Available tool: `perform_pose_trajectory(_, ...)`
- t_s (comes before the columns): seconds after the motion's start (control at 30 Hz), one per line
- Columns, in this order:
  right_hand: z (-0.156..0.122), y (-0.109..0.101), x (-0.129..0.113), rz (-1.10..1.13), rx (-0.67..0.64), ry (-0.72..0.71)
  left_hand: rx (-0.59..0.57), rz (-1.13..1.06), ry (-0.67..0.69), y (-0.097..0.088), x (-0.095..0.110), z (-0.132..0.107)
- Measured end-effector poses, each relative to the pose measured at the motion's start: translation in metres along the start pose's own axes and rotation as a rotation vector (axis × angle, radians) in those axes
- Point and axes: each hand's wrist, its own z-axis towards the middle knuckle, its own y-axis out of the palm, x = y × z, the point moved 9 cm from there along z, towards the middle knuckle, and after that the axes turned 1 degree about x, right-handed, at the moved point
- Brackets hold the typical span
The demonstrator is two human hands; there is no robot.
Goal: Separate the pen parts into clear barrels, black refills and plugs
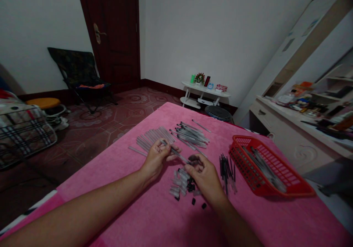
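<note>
centrally in the head view, two bare hands meet over a table with a pink cover, sharing one slender tube. the left hand grasps its upper end between thumb and fingers, and the right hand pinches its lower end, so the tube slants down toward the right between them. whether the right fingers also hold some smaller part, i cannot tell.

just beyond the left hand, clear tubes lie side by side in a fanned row. to their right is a loose pile of dark-tipped tubes, with a single stick apart at its far side. just below the right hand's fingers sit clear caps in a heap, mixed with black plugs; one black plug lies separately, nearer the table's front.

right of the right hand, thin black sticks lie bunched near a red basket, and more long sticks rest inside it.

farther off, a dark folding chair stands by a brown door, a low white shelf stands against the wall, and a cluttered dresser is at the right.
</note>
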Motion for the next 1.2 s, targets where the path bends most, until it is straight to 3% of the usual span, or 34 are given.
perform_pose_trajectory(0.13,-0.001,0.008,0.006,0.0,-0.097,0.081,-0.006,0.004,0.007,0.0,0.0,0.0)
perform_pose_trajectory(0.3,0.0,0.001,0.0,0.053,-0.008,0.036,0.007,-0.008,0.003,0.0,0.0,0.001)
perform_pose_trajectory(0.47,-0.004,0.015,0.007,0.082,-0.148,0.141,0.009,0.0,0.006,0.0,0.0,0.0)
perform_pose_trajectory(0.6,-0.003,0.007,0.005,0.072,-0.065,0.123,0.006,0.003,0.006,0.0,0.0,0.0)
perform_pose_trajectory(0.77,-0.004,0.013,0.012,0.102,-0.143,0.183,0.015,0.009,0.001,0.0,0.0,0.0)
perform_pose_trajectory(1.0,0.002,-0.006,0.004,0.014,-0.016,0.099,0.049,0.017,0.023,-0.009,0.003,0.005)
perform_pose_trajectory(1.2,0.004,-0.01,0.015,0.151,-0.097,0.178,0.08,0.012,0.033,-0.015,0.004,0.009)
